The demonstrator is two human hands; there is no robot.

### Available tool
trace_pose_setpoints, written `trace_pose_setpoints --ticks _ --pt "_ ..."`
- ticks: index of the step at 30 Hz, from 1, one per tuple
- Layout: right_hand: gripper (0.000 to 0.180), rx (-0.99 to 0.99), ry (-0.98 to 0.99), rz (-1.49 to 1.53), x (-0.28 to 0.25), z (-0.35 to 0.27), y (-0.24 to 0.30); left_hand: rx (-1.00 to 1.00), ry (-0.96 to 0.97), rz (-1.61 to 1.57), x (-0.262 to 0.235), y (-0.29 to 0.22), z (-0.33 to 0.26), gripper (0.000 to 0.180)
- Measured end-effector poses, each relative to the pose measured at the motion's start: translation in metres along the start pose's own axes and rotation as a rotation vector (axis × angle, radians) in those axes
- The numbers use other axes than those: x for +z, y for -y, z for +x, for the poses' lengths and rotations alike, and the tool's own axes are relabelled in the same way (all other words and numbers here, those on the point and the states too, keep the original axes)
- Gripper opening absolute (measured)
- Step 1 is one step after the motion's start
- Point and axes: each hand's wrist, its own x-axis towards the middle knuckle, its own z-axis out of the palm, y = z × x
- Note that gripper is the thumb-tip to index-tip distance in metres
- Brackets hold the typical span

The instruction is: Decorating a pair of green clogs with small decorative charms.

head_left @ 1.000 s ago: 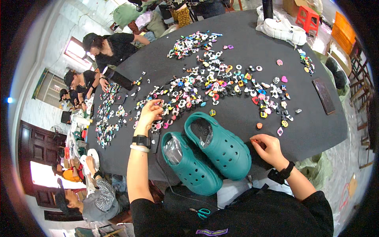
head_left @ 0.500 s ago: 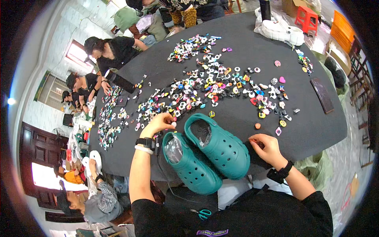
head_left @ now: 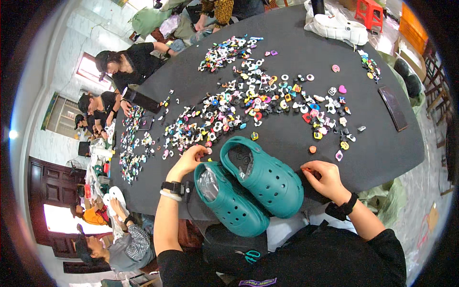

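A pair of teal foam clogs (head_left: 262, 179) stands side by side in front of me at the table's near edge, toes toward me, with clear plastic stuffing inside. My left hand (head_left: 190, 160) is just left of the clogs, its fingers closed in a pinch on a small pink-and-white shoe charm (head_left: 209, 150). Beyond it spreads a large pile of colourful shoe charms (head_left: 224, 112). To the right of the clogs, my right hand (head_left: 325, 178) rests low over the table, thumb and fingertips pressed together. Whatever may be between those fingers is too small to make out.
A dark phone (head_left: 393, 109) lies at the right on the black-covered table (head_left: 354, 158). White clogs (head_left: 340, 28) sit on plastic at the far right. A black cylinder (head_left: 141, 99) stands left. Several people work along the left side. Teal-handled scissors (head_left: 251, 256) lie near my lap.
My left hand has drawn slightly back toward me from the charm pile. My right hand and the clogs stay put. The view has shifted a little, and a person at the far left reaches out differently.
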Motion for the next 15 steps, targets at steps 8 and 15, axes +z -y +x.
trace_pose_setpoints --ticks 8,15 --pt "0.011 0.017 0.011 -0.008 0.0 0.002 -0.001 -0.089 -0.23 -0.339 0.015 0.011 -0.009 0.015" --pt "0.012 0.012 -0.016 -0.015 0.002 0.002 -0.001 -0.083 -0.526 -0.9 -0.022 -0.078 -0.044 0.029"
